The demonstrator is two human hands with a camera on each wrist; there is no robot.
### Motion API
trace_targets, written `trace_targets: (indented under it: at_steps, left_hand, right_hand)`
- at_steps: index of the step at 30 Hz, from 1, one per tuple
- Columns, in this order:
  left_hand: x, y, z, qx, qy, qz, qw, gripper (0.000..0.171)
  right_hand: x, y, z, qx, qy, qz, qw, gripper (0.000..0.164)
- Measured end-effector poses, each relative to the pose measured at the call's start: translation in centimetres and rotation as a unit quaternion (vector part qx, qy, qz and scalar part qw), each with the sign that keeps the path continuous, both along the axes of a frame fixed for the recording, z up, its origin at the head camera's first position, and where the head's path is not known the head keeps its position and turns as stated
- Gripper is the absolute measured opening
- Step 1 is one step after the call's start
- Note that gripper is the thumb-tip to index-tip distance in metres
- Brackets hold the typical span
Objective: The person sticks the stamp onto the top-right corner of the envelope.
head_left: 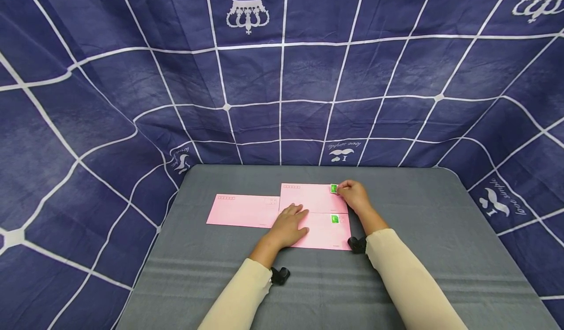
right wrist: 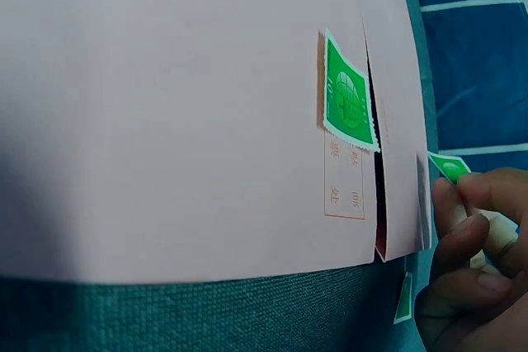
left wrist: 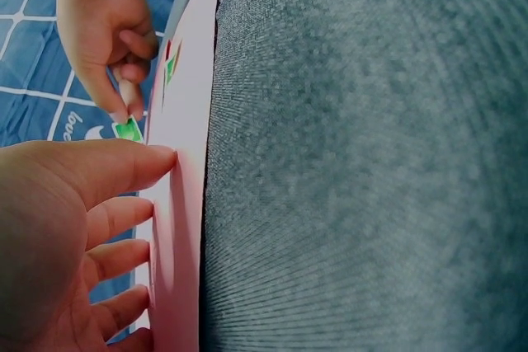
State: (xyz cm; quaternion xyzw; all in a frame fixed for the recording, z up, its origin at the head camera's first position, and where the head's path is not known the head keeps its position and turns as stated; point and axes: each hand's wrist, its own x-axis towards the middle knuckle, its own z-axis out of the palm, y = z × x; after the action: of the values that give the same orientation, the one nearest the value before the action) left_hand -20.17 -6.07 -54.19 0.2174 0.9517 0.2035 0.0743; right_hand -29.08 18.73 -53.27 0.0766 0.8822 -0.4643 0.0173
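Observation:
Two pink envelopes lie one behind the other, the front envelope (head_left: 323, 237) and the back envelope (head_left: 313, 198). My left hand (head_left: 288, 227) rests on them with spread fingers, near their left side. At the back envelope's far right corner, my right hand (head_left: 354, 195) pinches a green stamp (head_left: 333, 189) between thumb and fingers. Another green stamp (right wrist: 348, 96) sits at the front envelope's upper right, over part of a printed box; its edge curls up in the right wrist view. Below the right fingers there, a further green stamp (right wrist: 403, 298) shows partly.
A third pink envelope (head_left: 242, 210) with printed boxes lies to the left, its right end beside the back envelope. Grey cloth (head_left: 189, 271) covers the table. Blue checked curtains (head_left: 308, 75) stand behind it and at both sides.

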Motion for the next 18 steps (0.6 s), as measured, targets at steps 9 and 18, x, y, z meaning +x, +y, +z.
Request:
trace_targets:
  at_steps: [9, 18]
  left_hand:
    - [-0.08, -0.02, 0.1, -0.004, 0.004, -0.004, 1.0, 0.058]
    - [-0.01, 0.01, 0.19, -0.001, -0.002, -0.003, 1.0, 0.058]
  right_hand:
    - [-0.49, -0.07, -0.21, 0.01, 0.001, 0.012, 1.0, 0.017]
    - [-0.7, -0.02, -0.34, 0.058, 0.01, 0.011, 0.998, 0.016]
